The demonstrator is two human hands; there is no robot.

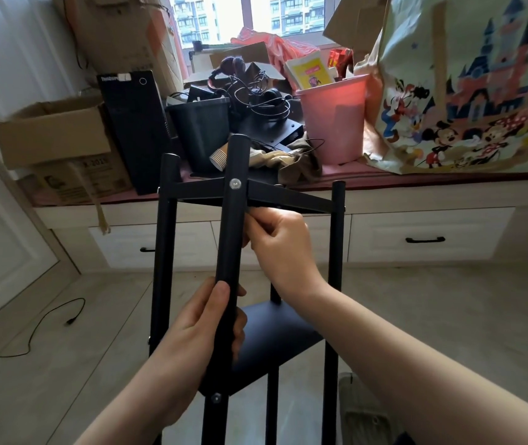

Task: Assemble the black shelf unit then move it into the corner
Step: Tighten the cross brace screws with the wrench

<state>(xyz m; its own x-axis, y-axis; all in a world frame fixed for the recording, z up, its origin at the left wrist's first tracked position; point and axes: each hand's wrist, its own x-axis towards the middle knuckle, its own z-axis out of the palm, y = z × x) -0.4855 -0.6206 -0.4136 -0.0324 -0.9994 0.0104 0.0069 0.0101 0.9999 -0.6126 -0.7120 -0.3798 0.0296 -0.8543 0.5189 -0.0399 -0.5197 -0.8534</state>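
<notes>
The black shelf unit (336,252) stands upright on the floor right in front of me, with several round posts and two flat black boards. A silver screw head (235,184) shows on the near post (232,239) where the upper board (281,199) joins it. My left hand (198,319) grips this near post around its middle, thumb on the front. My right hand (280,234) reaches in just under the upper board, its fingers pinched together behind the post; what they hold is hidden. The lower board (275,342) lies below my hands.
A cluttered window bench (384,184) with drawers runs behind the unit, carrying cardboard boxes (54,136), a black computer tower (134,130), a dark bin (200,133), a pink bucket (336,120) and a large cartoon-print bag (468,91). A black cable (44,322) trails on the floor at left.
</notes>
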